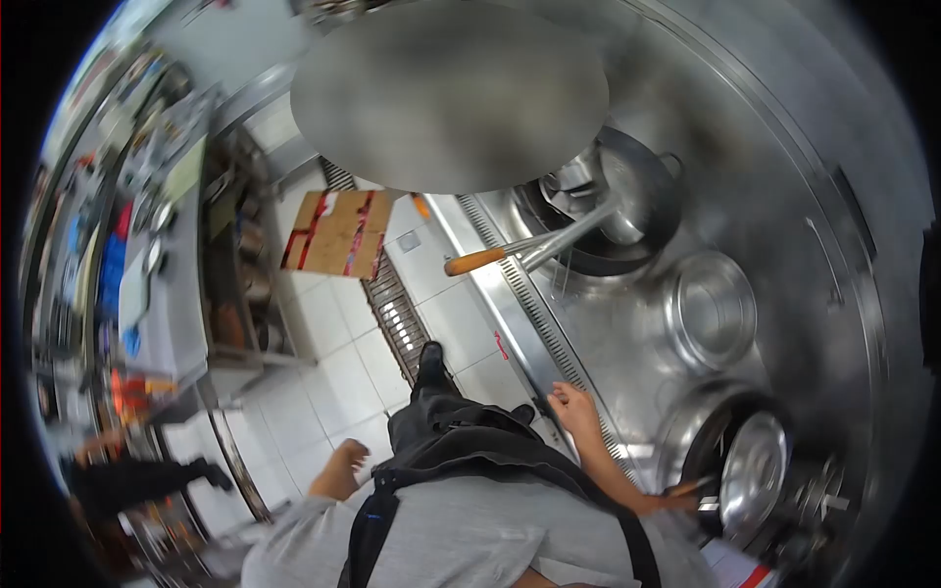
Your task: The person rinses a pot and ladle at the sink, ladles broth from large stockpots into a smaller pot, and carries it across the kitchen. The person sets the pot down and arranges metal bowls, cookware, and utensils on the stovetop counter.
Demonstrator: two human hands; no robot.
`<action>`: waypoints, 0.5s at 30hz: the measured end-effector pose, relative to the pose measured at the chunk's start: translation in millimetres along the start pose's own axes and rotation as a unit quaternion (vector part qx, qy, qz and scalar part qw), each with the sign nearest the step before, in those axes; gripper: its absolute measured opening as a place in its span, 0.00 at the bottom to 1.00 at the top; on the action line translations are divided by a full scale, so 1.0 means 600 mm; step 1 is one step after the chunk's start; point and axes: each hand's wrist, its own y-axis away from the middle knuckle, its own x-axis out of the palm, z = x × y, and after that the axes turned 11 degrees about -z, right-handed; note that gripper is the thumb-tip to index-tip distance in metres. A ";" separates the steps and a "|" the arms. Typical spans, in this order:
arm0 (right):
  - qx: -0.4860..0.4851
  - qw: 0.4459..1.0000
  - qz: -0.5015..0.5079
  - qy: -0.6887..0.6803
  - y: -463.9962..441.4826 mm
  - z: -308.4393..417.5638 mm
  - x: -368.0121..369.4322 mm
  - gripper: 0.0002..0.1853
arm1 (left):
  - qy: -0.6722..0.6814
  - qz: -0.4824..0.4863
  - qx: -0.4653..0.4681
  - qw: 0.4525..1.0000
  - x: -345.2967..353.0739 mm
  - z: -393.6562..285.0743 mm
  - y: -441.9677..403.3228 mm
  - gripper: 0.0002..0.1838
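Grey shirt and black apron fill the bottom of what I'm watching, and we're looking down on both bare hands. Right hand is at the front edge of the steel counter, fingers half curled; I see nothing in it, but can't tell how far it's closed or whether it touches the edge. Left hand hangs out over the floor, loosely open, holding nothing I can see. I'd call it a moment between grips, and any hold on the utensils would call for a reach forward.

Now up ahead: the big dark wok sits with a ladle and a wooden-handled utensil across its rim. Both run lengthwise on a slant, handles toward the near left, far ends toward the wok (the wooden one's head I can't sort out). Beside the wok is a metal basin; nearer the right forearm, another basin sits in a dark pan. Off left, a co-worker in dark clothes stands well apart.
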 end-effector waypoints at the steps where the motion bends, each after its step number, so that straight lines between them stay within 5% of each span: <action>1: 0.023 0.999 -0.024 -0.003 0.001 0.002 0.013 0.17 | 0.080 0.012 0.002 0.997 -0.017 -0.032 -0.020 0.10; 2: -0.001 0.999 -0.010 0.050 0.002 0.004 0.028 0.17 | -0.020 -0.051 0.109 0.993 -0.037 -0.103 0.013 0.13; 3: -0.021 0.995 0.007 0.102 0.003 0.007 0.049 0.16 | 0.068 -0.090 0.170 0.979 -0.071 -0.163 0.073 0.16; 4: 0.011 0.995 -0.008 0.094 0.009 0.007 0.071 0.16 | 0.010 -0.090 0.260 0.961 -0.107 -0.212 0.075 0.21; 7: 0.053 0.991 -0.030 0.121 -0.015 0.035 0.129 0.17 | 0.072 -0.028 0.264 0.961 -0.220 -0.305 0.042 0.23; 11: 0.130 0.979 -0.138 0.069 -0.007 0.096 0.207 0.16 | 0.154 -0.064 0.286 0.944 -0.394 -0.340 -0.052 0.24; 13: 0.140 0.973 -0.165 0.078 0.007 0.121 0.226 0.16 | 0.209 -0.114 0.236 0.942 -0.467 -0.325 -0.060 0.17; 15: 0.121 0.978 -0.142 0.094 0.035 0.134 0.225 0.16 | 0.143 -0.067 0.161 0.974 -0.548 -0.263 -0.218 0.05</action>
